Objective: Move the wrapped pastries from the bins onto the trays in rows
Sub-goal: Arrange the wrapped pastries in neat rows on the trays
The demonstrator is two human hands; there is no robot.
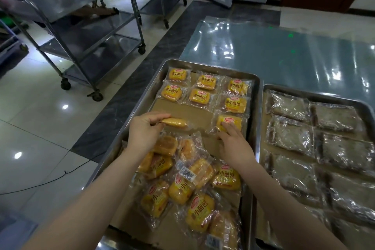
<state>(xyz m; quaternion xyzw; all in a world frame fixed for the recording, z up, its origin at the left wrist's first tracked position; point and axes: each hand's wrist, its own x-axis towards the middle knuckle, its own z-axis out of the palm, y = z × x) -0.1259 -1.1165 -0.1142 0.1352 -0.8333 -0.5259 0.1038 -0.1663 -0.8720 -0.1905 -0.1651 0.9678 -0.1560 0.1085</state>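
L hand w/ pastry over tray, R hand on 2nd pastry

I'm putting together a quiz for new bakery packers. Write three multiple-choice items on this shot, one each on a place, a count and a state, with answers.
1. Where does the yellow wrapped pastry under the right hand lie?
A. on the grey metal left tray
B. on the right tray
C. on the trolley

2. How many yellow pastries fill the two far rows?
A. four
B. six
C. nine

3. What is the left hand doing?
A. lying flat
B. pinching a second pastry
C. hanging idle

Answers:
1 A, it lies on that tray's brown paper.
2 B, there are three in each row.
3 B, fingers and thumb grip its end.
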